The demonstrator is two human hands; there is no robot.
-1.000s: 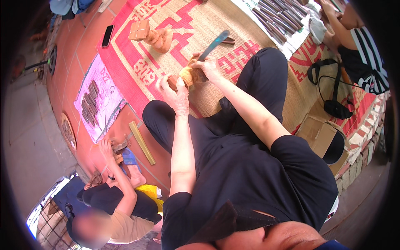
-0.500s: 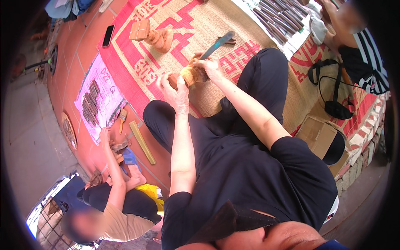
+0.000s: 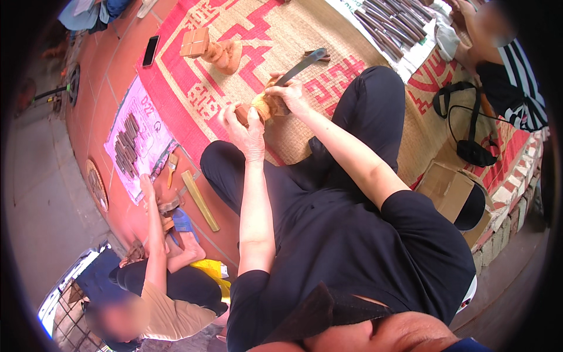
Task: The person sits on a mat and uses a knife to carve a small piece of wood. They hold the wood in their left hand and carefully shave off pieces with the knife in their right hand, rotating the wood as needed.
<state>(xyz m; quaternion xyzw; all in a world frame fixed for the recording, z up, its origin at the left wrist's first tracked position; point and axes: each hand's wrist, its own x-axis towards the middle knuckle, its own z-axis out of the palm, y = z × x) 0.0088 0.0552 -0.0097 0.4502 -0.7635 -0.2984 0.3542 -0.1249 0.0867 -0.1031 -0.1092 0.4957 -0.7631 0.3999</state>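
Note:
A carved wooden piece [image 3: 261,104], pale yellow in the middle and reddish-brown at its block end, lies between my hands above my lap. My left hand [image 3: 246,132] is wrapped round the block end, thumb on top. With its fingers closed, my right hand [image 3: 291,97] grips a dark, flat, curved strip [image 3: 300,66] against the far side of the piece; I cannot tell whether it is a blade or sandpaper. The strip's free end sticks up and away to the right. A similar carved wooden figure [image 3: 224,57] with a square block end lies farther off on the mat.
Beneath me is a red and tan woven mat [image 3: 176,88]. At left, a co-worker's hand [image 3: 146,185] is by dark sticks [image 3: 126,141] on a pink sheet, near a brush [image 3: 172,167]. More dark sticks [image 3: 390,26], a black strap bag [image 3: 475,154] and a cardboard box [image 3: 443,182] lie right.
The strip and my right hand have shifted slightly left along the wooden piece. My left hand keeps its hold. The co-worker's hand at left has moved a little toward the sticks.

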